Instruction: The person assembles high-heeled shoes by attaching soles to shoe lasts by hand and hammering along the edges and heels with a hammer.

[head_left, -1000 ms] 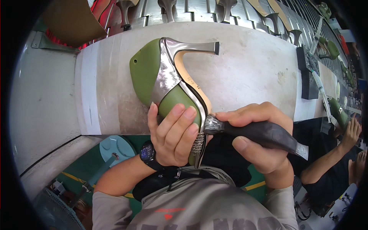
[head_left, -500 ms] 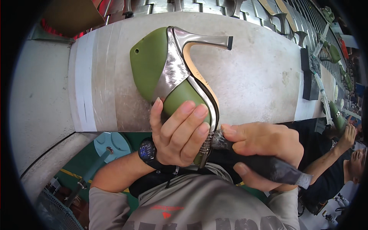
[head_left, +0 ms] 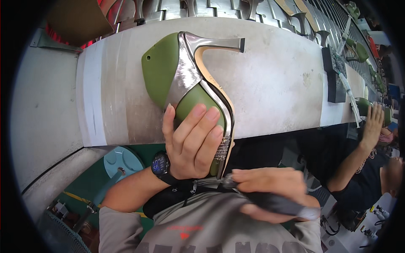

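A silver high-heeled shoe (head_left: pixel 185 80) lies on its side on a green shoe last (head_left: pixel 161 71), heel pointing right and toe toward me. My left hand (head_left: pixel 190 147) is wrapped over the forefoot, thumb and fingers holding it against the last. A glittering band (head_left: pixel 222 147) crosses the shoe near the toe, beside my fingertips. Blurred by motion, my right hand (head_left: pixel 270 183) is closed around a dark hand tool (head_left: pixel 274 203) with a thick wrapped handle. The tool's rounded grey end lies close to the toe; whether it touches is unclear.
The shoe rests partly on a pale worktop (head_left: pixel 274 84), its toe past the near edge. Beyond runs a slatted metal conveyor (head_left: pixel 202 10) carrying heels. A black block (head_left: pixel 336 80) stands right. A co-worker's hand (head_left: pixel 372 126) is at another green last. A blue round stool (head_left: pixel 122 162) sits lower left.
My right hand and the tool have moved down and slightly left, from the glittering band toward the toe tip. The shoe and my left hand have shifted slightly left.
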Demonstrator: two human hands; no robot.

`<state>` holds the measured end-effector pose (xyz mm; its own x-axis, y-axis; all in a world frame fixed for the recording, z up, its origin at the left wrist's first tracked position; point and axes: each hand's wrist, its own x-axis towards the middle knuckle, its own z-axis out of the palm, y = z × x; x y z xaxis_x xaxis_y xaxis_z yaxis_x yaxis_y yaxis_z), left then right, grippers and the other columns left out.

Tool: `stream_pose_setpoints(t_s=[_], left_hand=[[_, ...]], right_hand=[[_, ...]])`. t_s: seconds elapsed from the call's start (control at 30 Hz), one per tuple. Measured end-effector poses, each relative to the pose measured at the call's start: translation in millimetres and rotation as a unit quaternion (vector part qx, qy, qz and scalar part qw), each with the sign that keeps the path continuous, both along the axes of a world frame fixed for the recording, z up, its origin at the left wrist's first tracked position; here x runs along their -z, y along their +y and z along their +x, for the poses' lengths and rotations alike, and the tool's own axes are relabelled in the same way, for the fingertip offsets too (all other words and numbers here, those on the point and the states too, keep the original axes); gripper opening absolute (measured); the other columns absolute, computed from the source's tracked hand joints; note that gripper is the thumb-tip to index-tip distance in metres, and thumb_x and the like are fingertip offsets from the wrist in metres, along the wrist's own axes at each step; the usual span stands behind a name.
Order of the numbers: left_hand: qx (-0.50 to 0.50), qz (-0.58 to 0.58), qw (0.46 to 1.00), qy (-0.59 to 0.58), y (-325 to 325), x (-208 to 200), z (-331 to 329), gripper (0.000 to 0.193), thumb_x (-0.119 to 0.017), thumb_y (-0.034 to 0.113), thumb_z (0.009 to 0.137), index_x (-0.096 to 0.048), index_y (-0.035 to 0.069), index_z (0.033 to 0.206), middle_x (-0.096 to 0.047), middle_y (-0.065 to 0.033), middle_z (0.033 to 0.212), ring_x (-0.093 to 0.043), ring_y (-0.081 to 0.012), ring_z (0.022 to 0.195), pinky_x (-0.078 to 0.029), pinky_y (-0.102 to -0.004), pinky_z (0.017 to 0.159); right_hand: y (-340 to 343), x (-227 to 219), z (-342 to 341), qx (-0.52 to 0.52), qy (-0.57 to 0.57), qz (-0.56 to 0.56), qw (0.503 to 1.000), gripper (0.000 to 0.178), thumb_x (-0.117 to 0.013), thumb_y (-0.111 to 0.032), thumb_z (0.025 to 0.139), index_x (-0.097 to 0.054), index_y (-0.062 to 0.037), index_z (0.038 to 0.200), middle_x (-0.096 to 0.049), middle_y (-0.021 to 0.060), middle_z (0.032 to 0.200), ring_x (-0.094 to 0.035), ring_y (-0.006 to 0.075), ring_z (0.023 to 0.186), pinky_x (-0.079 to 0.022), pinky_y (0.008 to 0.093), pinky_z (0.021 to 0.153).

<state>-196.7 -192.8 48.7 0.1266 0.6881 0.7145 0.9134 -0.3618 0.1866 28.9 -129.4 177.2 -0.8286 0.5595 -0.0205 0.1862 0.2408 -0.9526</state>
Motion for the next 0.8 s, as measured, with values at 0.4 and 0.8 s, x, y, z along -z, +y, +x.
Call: stream_pose_setpoints(t_s=[0.4, 0.8], left_hand=[[-0.014, 0.037, 0.994, -0.106, 4.3, 3.6, 12.0, 0.025, -0.062, 0.018, 0.105, -0.062, 0.009, 0.127, -0.068, -0.0125, 0.134, -0.066, -0.0304, 0.127, -0.035, -0.0704, 0.120], [-0.009, 0.025, 0.994, -0.106, 1.8, 7.1, 11.8, 0.029, -0.059, 0.027, 0.107, -0.062, 0.018, 0.134, -0.066, -0.0003, 0.136, -0.060, -0.0219, 0.135, -0.026, -0.0709, 0.125]], right_hand=[[15.5, -8.3, -23.2, 0.098, 0.029, 0.036, 0.994, 0.034, -0.086, 0.001, 0.080, -0.070, 0.0082, 0.109, -0.076, 0.0291, 0.114, -0.078, 0.0385, 0.107, -0.064, 0.0426, 0.094], [81.2, -27.3, -35.2, 0.083, -0.051, -0.077, 0.992, 0.033, -0.084, 0.001, 0.082, -0.071, 0.0066, 0.112, -0.079, 0.0249, 0.109, -0.081, 0.0328, 0.100, -0.065, 0.0365, 0.090]])
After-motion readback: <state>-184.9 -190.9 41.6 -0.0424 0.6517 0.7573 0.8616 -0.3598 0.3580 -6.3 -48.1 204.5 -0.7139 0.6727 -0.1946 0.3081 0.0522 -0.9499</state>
